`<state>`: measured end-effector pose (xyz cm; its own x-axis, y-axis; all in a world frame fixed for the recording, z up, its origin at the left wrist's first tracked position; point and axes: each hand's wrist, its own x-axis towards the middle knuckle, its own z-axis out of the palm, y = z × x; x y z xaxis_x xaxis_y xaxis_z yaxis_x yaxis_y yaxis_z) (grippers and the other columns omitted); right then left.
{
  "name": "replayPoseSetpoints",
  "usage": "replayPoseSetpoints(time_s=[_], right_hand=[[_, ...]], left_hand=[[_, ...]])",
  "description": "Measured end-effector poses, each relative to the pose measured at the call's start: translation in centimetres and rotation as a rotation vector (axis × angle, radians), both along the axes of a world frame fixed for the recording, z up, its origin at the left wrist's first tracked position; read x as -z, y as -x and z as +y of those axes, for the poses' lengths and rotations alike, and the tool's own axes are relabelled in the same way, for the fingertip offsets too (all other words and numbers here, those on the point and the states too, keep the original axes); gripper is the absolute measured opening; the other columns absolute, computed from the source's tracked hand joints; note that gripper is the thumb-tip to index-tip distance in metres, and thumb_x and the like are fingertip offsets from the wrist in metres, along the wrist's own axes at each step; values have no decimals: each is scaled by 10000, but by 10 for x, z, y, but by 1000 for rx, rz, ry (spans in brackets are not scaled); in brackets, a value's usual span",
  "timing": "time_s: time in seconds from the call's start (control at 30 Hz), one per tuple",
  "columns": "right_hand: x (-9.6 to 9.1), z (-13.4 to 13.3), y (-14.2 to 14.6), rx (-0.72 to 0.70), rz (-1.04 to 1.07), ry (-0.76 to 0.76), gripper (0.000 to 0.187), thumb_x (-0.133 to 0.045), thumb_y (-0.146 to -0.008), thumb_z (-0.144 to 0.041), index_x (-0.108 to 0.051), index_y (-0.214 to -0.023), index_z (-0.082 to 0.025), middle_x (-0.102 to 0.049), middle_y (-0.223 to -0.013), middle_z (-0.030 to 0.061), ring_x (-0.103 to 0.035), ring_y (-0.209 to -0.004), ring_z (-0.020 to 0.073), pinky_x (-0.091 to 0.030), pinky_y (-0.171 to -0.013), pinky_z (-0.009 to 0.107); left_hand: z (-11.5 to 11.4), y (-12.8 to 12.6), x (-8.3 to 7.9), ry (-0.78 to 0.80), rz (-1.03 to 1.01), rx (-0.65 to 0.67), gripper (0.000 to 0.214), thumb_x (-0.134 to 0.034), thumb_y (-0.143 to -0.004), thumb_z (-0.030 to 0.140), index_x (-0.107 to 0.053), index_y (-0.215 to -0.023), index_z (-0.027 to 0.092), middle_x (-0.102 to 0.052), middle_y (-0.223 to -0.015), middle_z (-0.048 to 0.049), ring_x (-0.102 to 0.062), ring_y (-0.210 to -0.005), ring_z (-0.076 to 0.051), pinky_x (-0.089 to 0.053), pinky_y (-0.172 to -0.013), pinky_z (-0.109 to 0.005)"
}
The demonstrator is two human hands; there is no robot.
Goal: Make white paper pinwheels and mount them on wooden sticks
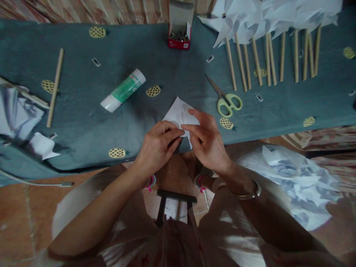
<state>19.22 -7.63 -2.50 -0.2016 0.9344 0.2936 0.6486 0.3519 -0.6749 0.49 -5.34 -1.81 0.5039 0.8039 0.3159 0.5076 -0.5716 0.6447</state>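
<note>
Close to the table's front edge, a white paper piece (180, 111) with folded-over corners lies between my hands. My left hand (160, 142) is closed on its near left part, thumb and fingers pinched together. From the other side, my right hand (207, 137) reaches over the paper, its index finger pointing at the middle and touching or nearly touching the left fingertips. Its thumb and other fingers are apart. Part of the paper is hidden under both hands. A pair of scissors with light green handles (229, 105) lies just beyond my right hand, and a green and white glue stick (124, 90) beyond my left.
An open red box of small metal pins (179, 37) stands at the back. Several white paper pinwheels (250, 22) on wooden sticks lie at back right. A loose wooden stick (55, 87) and paper sheets (19, 111) are at left. A bag of paper scraps (294, 181) sits below right.
</note>
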Motion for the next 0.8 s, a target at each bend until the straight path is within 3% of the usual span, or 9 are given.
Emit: replayPoseSetpoints(time_s=[0.17,0.3,0.4,0.5,0.63,0.8], right_hand=[[-7,4,-10,54,32,9,385,-465,-932,-180,-616,-1261,-311,-581,-1422,61,-527,-1336,266,-433,-1138,544],[-10,6,-17,86,-46,38,436,-440,-953,-200,-546,-1348,-350,-564,-1455,43,-499,-1373,256,-398,-1187,508],[-13,6,-18,93,-22,43,412,-461,-940,-199,-570,-1322,-307,-611,-1399,65,-556,-1321,258,-471,-1129,498],[-16,4,-17,103,78,47,371,-485,-915,-189,-619,-1255,-250,-692,-1256,80,-681,-1114,251,-577,-974,470],[-17,3,-15,94,105,37,298,-512,-897,-171,-681,-1137,-222,-715,-1211,94,-681,-1121,248,-557,-995,454],[-15,2,-14,95,107,23,280,-529,-887,-165,-694,-1106,-225,-717,-1220,96,-675,-1149,246,-550,-1005,456]], left_hand=[[0,0,1,-31,23,4,152,-594,-929,163,-699,-1038,172,-679,-978,-69,-647,-932,-179,-552,-822,-316],[1,2,1,-89,69,31,150,-585,-935,160,-694,-1037,160,-689,-982,-78,-646,-930,-184,-551,-797,-312],[8,9,1,-155,112,26,162,-560,-948,167,-691,-1043,173,-702,-1011,-81,-639,-941,-195,-551,-801,-337],[18,22,1,-278,128,-23,143,-576,-935,164,-694,-1010,189,-712,-1037,-84,-630,-926,-211,-554,-783,-364],[25,32,-2,-284,140,-64,156,-568,-937,171,-686,-996,253,-705,-1075,-58,-625,-947,-212,-553,-776,-372],[14,25,-5,-243,67,-35,131,-610,-936,260,-670,-1052,249,-698,-1045,-64,-620,-939,-223,-528,-782,-392]])
